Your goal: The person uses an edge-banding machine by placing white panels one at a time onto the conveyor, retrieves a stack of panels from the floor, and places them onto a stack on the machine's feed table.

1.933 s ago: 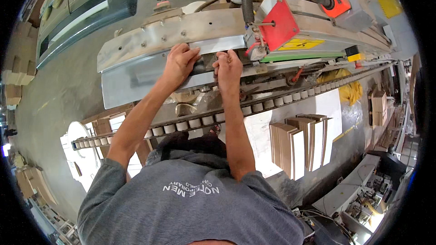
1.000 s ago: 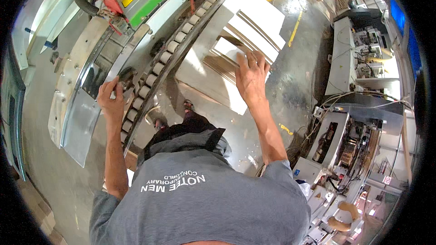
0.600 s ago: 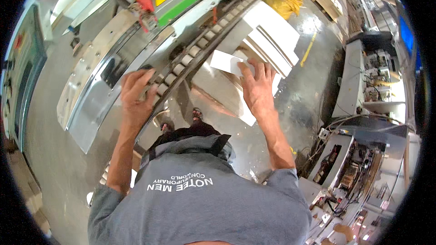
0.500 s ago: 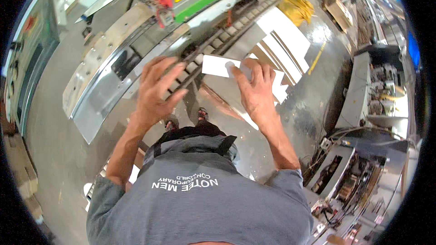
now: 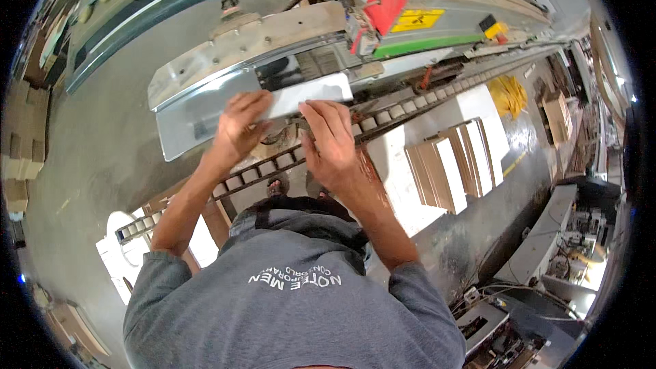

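A narrow white board lies along the front of the machine, over the edge of its shiny metal plate. My left hand grips the board's left end, fingers curled onto it. Against its near edge, further right, my right hand holds it with bent fingers, the thumb lower and apart. Part of the board's near edge is hidden by my fingers. Just past the board is a dark opening in the machine.
A roller track runs diagonally between me and the machine. Stacked brown-and-white boards rest on a white surface to the right. A red guard rises beyond the plate. Cables and opened equipment stand at far right.
My right hand has carried the white board leftward from beside the stack to the machine. My left hand, spread and holding nothing before, now grips the board's left end. The view has turned.
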A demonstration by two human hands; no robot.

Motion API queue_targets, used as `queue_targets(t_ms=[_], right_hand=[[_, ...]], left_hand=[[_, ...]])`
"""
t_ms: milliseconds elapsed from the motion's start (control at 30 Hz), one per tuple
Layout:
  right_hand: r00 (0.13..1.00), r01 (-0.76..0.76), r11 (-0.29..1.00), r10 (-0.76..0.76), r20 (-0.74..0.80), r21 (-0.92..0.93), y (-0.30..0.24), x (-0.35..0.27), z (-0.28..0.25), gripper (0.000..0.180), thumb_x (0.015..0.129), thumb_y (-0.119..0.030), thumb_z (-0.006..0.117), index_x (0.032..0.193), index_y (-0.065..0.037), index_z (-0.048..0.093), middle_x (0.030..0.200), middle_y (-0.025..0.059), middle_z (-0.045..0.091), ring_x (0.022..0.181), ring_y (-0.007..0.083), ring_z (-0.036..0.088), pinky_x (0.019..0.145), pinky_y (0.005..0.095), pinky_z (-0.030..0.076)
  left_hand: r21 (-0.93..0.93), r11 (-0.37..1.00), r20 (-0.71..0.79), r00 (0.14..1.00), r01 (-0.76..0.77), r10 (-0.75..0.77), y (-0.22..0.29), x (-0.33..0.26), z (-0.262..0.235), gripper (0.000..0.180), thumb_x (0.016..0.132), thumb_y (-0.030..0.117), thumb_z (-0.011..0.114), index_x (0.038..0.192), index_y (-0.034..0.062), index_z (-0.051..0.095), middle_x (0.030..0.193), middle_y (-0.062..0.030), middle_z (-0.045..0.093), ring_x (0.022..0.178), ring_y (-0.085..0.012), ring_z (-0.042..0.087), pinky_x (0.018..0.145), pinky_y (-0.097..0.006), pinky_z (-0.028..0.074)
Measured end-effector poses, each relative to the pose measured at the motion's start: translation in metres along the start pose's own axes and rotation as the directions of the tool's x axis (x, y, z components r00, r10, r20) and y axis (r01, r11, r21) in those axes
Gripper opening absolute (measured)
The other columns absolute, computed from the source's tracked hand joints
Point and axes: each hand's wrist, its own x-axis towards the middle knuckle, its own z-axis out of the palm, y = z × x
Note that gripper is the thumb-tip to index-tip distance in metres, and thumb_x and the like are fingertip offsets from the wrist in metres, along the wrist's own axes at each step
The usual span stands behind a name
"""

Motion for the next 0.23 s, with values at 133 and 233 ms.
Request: queue_targets(t_ms=[133,233], right_hand=[[0.824,-0.56,0.683,0.518,0.23,0.469,0.007,-0.012,0.069,0.053,0.095,-0.009,0.066,0.145,0.0,0.05,0.112,0.014,0.068,0.086,0.0238,0.067,0.074,0.0335,0.056],[0.569,-0.798,0.291,0.652,0.502,0.528,0.027,-0.002,0.113,0.062,0.097,-0.022,0.065,0.152,-0.004,0.043,0.122,0.0179,0.066,0.099,0.0326,0.066,0.084,0.0381,0.053]], left_hand=[[0.045,0.961,-0.118,0.956,0.274,-0.268,-0.044,-0.003,-0.019,0.048,0.078,0.007,0.08,0.124,0.0043,0.068,0.128,-0.0198,0.065,0.118,-0.0394,0.06,0.099,-0.045,0.05],[0.023,0.932,-0.107,0.928,0.362,-0.358,-0.053,0.006,-0.025,0.046,0.082,0.012,0.079,0.127,0.0066,0.068,0.13,-0.0187,0.066,0.121,-0.0368,0.061,0.101,-0.044,0.049]])
